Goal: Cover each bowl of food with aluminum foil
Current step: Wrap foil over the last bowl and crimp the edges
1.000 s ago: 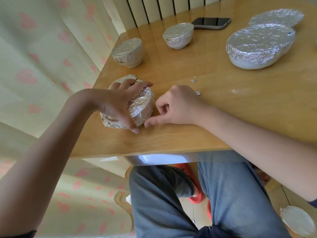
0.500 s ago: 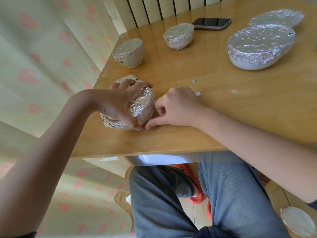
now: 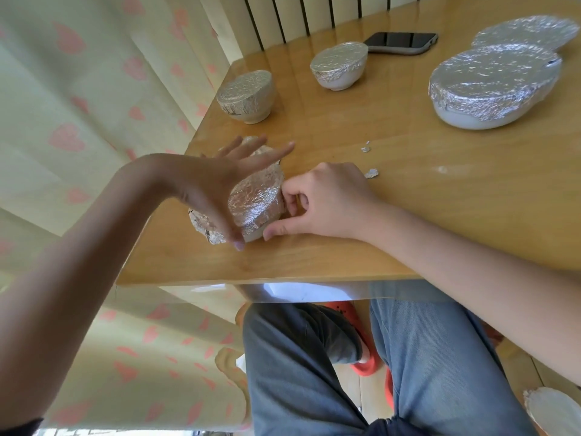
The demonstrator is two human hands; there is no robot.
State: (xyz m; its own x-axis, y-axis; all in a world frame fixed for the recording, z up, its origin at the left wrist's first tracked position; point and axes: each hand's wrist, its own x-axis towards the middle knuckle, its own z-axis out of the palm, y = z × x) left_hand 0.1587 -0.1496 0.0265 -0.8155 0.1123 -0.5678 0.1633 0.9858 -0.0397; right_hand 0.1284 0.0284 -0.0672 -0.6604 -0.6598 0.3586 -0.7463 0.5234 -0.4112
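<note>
At the table's (image 3: 408,215) near corner, your right hand (image 3: 327,202) pinches foil onto the last small bowl (image 3: 254,202); your left hand (image 3: 220,184) spreads open. Next: press the near rim.

The left hand (image 3: 217,187) hides the near-left side of the small foil-wrapped bowl (image 3: 256,202); its contents cannot be seen under the crinkled silver foil.
</note>
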